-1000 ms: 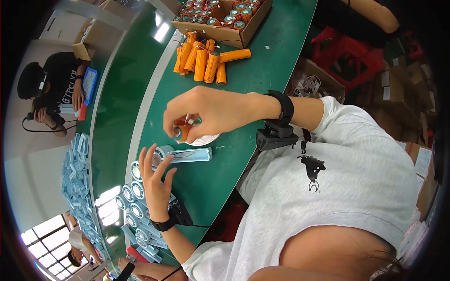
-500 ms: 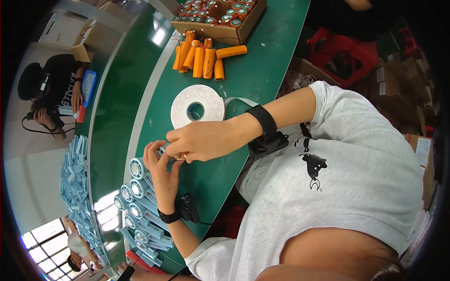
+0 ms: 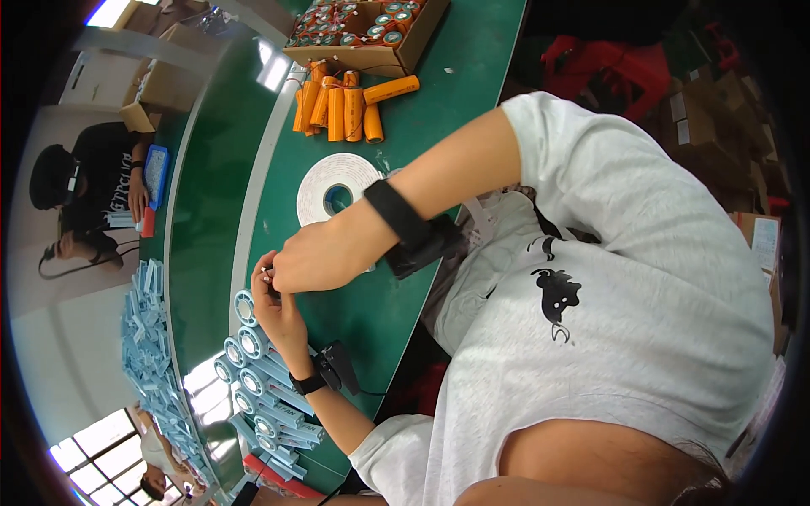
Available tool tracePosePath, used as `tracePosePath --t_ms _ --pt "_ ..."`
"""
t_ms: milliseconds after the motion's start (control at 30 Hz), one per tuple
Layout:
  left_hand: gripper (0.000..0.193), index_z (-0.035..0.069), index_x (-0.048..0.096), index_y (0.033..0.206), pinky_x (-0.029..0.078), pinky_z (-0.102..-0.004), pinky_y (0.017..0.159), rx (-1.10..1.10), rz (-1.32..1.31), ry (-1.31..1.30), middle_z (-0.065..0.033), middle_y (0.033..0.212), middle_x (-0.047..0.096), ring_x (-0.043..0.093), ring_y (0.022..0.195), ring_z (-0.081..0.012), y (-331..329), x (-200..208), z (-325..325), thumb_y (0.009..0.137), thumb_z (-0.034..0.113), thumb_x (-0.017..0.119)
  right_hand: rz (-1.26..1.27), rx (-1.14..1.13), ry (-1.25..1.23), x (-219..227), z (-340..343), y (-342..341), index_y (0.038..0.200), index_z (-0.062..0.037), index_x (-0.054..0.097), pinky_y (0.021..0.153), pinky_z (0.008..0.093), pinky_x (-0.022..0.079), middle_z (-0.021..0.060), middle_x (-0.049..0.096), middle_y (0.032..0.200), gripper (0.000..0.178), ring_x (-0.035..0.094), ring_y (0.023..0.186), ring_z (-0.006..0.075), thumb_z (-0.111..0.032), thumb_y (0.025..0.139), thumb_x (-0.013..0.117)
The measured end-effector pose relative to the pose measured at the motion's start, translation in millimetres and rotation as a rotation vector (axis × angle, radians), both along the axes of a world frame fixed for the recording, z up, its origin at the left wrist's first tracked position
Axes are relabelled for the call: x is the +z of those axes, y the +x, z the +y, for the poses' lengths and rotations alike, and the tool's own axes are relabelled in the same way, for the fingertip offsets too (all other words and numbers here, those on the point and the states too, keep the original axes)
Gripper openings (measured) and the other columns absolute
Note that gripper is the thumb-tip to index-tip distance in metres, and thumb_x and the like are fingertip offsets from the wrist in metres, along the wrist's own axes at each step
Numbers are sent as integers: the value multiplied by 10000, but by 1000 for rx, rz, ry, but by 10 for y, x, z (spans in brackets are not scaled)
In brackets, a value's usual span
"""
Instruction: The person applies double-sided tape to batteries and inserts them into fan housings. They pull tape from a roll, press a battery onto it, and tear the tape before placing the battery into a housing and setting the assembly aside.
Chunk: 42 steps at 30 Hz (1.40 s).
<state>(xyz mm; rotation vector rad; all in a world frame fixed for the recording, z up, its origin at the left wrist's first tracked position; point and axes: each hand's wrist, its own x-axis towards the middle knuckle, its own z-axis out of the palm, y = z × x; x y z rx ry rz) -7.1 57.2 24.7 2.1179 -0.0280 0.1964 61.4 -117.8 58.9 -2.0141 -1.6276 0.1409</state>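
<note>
My right hand (image 3: 319, 258) is closed, its back toward me, over the fingertips of my left hand (image 3: 282, 325). The left fingers are bent and pinched together. Between the two hands is something small and mostly covered; a dark bit shows at the left fingertips, but its kind cannot be made out. Just beyond the right hand lies a roll of white tape (image 3: 315, 192) with a blue core, flat on the green table (image 3: 363, 316). Beside the left hand stand several light blue handheld fan bodies (image 3: 251, 342) with round ends, in a stacked group.
Orange cylindrical batteries (image 3: 336, 114) lie in a heap past the tape. Behind them is a cardboard box (image 3: 363, 57) of wired cells. A pile of light blue plastic parts (image 3: 145, 337) runs along the far side. Across the table another person (image 3: 97, 160) sits near a blue tray (image 3: 156, 175).
My right hand has moved slightly left and turned, now covering more of what lies between my hands. The whole view has shifted a little, so the batteries and box appear further left.
</note>
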Motion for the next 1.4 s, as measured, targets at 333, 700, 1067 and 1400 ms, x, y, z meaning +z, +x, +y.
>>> tracePosePath --t_ms 333,700,1067,1400 --pt "465 0 435 1163 395 -288 845 -231 170 113 -104 1212 439 472 1023 -194 44 274 136 721 -25 576 64 -37 -106 -184 288 30 838 19 602 586 403 472 158 614 716 218 604 701 316 -116 728 471" --pt "565 38 439 1124 365 -385 862 -280 -11 666 -138 1124 426 408 1021 -344 87 102 -36 600 -90 606 98 105 -270 -178 147 215 865 -10 609 600 397 465 154 614 744 233 603 703 303 -77 642 587" --pt "562 68 429 1132 364 -428 831 -172 54 817 -146 1118 394 379 990 -369 59 117 -147 615 -95 578 126 32 58 -303 23 120 721 73 569 594 385 476 183 587 700 135 585 675 330 -29 642 608" --pt "521 110 480 1100 358 -411 852 -151 40 794 -124 1146 399 377 1048 -346 57 134 -97 624 -54 613 223 -46 428 -218 -519 45 785 21 599 594 348 461 130 598 746 148 575 651 283 49 640 586"
